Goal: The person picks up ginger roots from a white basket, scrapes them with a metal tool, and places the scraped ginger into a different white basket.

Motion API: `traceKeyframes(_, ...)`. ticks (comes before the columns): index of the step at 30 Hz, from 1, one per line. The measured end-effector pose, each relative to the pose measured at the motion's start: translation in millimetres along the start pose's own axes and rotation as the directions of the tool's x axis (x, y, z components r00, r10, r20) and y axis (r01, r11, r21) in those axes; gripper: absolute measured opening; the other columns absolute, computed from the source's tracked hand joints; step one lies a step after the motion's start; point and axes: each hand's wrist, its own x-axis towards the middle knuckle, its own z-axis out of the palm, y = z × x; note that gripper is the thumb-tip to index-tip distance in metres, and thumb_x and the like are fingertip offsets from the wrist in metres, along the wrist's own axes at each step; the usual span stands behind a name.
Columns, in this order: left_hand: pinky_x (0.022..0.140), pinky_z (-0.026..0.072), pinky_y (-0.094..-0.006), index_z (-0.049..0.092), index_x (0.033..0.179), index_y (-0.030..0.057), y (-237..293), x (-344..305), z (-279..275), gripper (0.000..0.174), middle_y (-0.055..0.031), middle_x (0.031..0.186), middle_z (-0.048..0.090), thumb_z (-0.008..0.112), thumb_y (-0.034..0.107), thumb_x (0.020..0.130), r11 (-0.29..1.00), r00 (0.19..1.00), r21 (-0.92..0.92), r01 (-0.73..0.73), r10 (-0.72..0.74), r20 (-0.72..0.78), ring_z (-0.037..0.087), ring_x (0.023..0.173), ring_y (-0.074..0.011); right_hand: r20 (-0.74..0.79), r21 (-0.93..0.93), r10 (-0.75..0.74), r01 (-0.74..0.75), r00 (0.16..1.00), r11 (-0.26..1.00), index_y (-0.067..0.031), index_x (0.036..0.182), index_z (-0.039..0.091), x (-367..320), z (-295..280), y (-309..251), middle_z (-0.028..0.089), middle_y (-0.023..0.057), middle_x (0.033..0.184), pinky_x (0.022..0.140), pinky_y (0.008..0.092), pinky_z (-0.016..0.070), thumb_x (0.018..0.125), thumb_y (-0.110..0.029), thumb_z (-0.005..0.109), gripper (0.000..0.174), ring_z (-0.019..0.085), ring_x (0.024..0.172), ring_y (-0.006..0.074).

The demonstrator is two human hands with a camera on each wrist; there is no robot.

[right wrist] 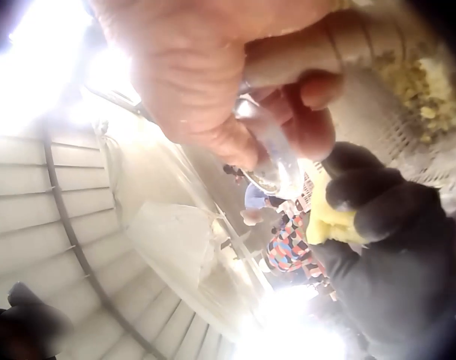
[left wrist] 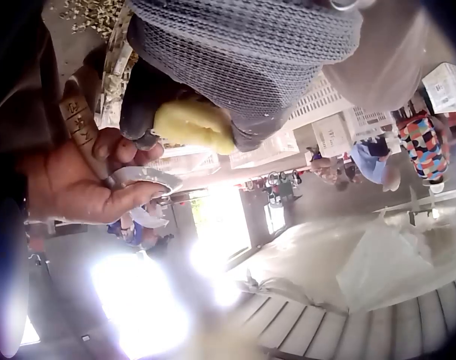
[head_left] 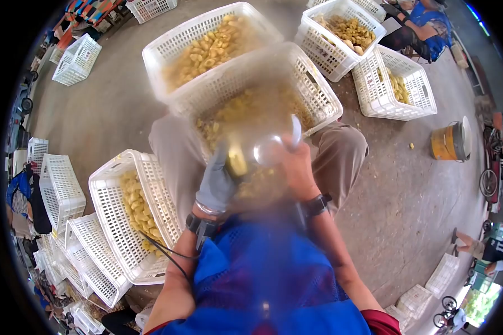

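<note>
While the root (left wrist: pixel 194 126) is pinched between the thumb and fingers of the left hand (head_left: pixel 217 181), much of its pale yellow surface is left exposed, presumably so that the metal edge of the tool (left wrist: pixel 147 180) can be brought to it. A grey glove (left wrist: pixel 228 52) is worn on this hand, probably as protection from that edge and for a firmer hold on a damp surface. The tool is gripped in the bare right hand (head_left: pixel 297 170), thumb and fingers being curled round it, so that fine control is likely retained. Root and tool are held close beside each other in front of the torso; whether they touch cannot be told. The near crate (head_left: pixel 321 84) appears to be set between the legs (head_left: pixel 341 159), so that loose scraps would be caught below the hands; its contents are partly hidden by blur. Beyond it, directly adjoining, the far crate (head_left: pixel 240 7) is placed with more yellow roots inside. Another loaded crate, the left crate (head_left: pixel 103 187), is stood beside the left leg, where it can be reached, it is judged, without rising.
</note>
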Motion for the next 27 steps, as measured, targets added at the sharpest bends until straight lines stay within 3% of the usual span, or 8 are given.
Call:
traceKeyframes(5,0.064,0.0586,-0.037,0.058,0.134,-0.0014,1.8,-8.0,25.0,0.052,-0.0149,0.112,0.072,0.055,0.041,0.104,0.991,0.985,-0.131,-0.022,-0.001,-0.171,0.071,0.09,-0.0267,0.011,0.079,0.07,-0.07,0.998,0.994,-0.0035,0.092,0.066,-6.8,6.7,-11.9,0.06,-0.0008,0.072,0.046,0.0238,0.0399,0.089,-0.024,0.078,0.024,0.054,0.055,0.0067)
traceKeyframes(10,0.076,0.0564,-0.0329,0.057,0.136,-0.0015,1.7,-5.4,-19.3,0.049,-0.0126,0.112,0.072,0.062,0.031,0.1,0.892,0.988,0.432,-0.136,0.089,0.127,0.07,0.092,-0.0235,-0.011,0.068,0.081,-0.08,0.997,0.994,-0.003,0.092,0.066,-7.8,4.2,-24.2,0.062,0.0001,0.076,0.047,0.0241,0.0434,0.09,-0.024,0.078,0.024,0.057,0.058,0.0073)
traceKeyframes(15,0.069,0.0548,-0.0307,0.058,0.135,-0.002,20.6,-25.6,37.0,0.046,-0.0099,0.105,0.072,0.066,0.017,0.093,0.635,0.999,0.771,-0.037,0.019,0.033,0.069,0.084,-0.0159,0.029,0.003,0.047,-0.047,0.999,0.999,-0.0022,0.094,0.066,-8.7,7.1,-34.5,0.064,0.0037,0.077,0.05,0.0265,0.049,0.092,-0.026,0.075,0.025,0.06,0.059,0.0082)
traceKeyframes(17,0.069,0.0567,-0.0323,0.057,0.136,-0.0019,19.6,-25.9,28.3,0.048,-0.0134,0.106,0.072,0.065,0.023,0.095,0.639,0.997,0.769,-0.011,-0.055,0.06,0.071,0.083,-0.0194,0.088,-0.178,0.028,-0.012,0.996,0.984,-0.0015,0.094,0.067,-4.8,5.5,-36.9,0.066,0.0052,0.077,0.051,0.0276,0.0497,0.093,-0.027,0.074,0.026,0.061,0.06,0.0087)
traceKeyframes(18,0.069,0.0577,-0.0331,0.056,0.136,-0.0018,21.3,-27.7,30.6,0.049,-0.0151,0.106,0.072,0.065,0.025,0.097,0.641,0.993,0.768,0.002,-0.09,0.072,0.072,0.083,-0.0212,0.032,-0.389,-0.198,0.194,0.98,0.9,-0.0008,0.093,0.067,5.9,4.3,-23.0,0.067,0.0055,0.076,0.051,0.0285,0.0496,0.093,-0.027,0.074,0.027,0.061,0.06,0.009)
traceKeyframes(21,0.069,0.0613,-0.0377,0.052,0.14,-0.002,13.0,-28.8,15.0,0.056,-0.0219,0.108,0.071,0.06,0.036,0.101,0.966,0.993,0.236,0.109,-0.116,0.013,0.074,0.084,-0.0288,-0.071,-0.599,-0.488,0.354,0.87,0.718,-0.0025,0.086,0.067,28.9,0.6,12.0,0.065,0.0021,0.071,0.05,0.0275,0.046,0.092,-0.025,0.075,0.025,0.059,0.059,0.0072)
traceKeyframes(23,0.071,0.0625,-0.0411,0.048,0.143,-0.0029,9.9,-13.7,-15.6,0.06,-0.025,0.109,0.07,0.055,0.042,0.103,0.984,0.999,0.171,0.05,-0.053,0.01,0.074,0.088,-0.0328,-0.23,-0.181,-0.121,0.08,0.966,0.98,-0.0087,0.077,0.066,28.0,-19.9,-11.5,0.058,-0.0062,0.064,0.047,0.0218,0.0392,0.092,-0.021,0.076,0.022,0.054,0.055,0.0027)
traceKeyframes(27,0.075,0.0627,-0.0434,0.047,0.142,-0.0048,4.3,-0.9,-28.0,0.063,-0.0261,0.112,0.07,0.051,0.046,0.105,0.981,0.992,0.178,-0.081,0.097,-0.083,0.074,0.088,-0.0356,-0.218,-0.131,-0.05,0.021,0.975,0.991,-0.01,0.072,0.062,21.3,-21.3,-19.2,0.057,-0.0063,0.063,0.046,0.0209,0.0362,0.092,-0.023,0.075,0.028,0.048,0.051,0.0014)
